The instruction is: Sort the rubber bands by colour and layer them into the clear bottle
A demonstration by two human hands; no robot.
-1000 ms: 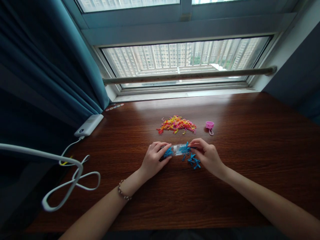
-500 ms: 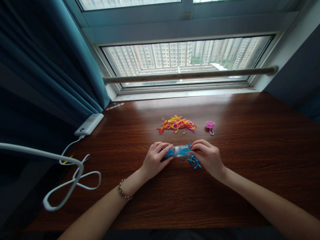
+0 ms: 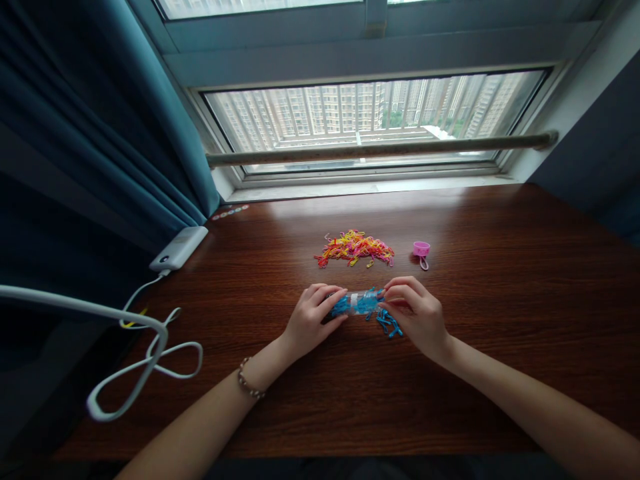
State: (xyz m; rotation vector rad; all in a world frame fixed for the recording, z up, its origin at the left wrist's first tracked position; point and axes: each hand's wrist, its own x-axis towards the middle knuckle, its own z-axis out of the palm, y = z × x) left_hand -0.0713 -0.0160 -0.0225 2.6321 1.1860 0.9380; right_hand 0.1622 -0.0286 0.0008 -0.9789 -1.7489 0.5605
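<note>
Head view. A clear tube (image 3: 357,303) filled with blue pieces lies lengthwise on the desk (image 3: 500,280), about midway between its left and right edges. A pale band circles the tube's middle; any print on it is too small to read. The left hand (image 3: 310,320) is closed on the tube's left end, thumb below and fingers above. The right hand (image 3: 417,317) has its fingertips drawn narrowly together on the right end. Loose blue pieces (image 3: 389,325) lie just beside the right hand's thumb. Toward the far edge lie a yellow-orange-pink heap (image 3: 355,248) and a pink cap (image 3: 421,249). A white power bank (image 3: 179,248) sits at the left edge.
</note>
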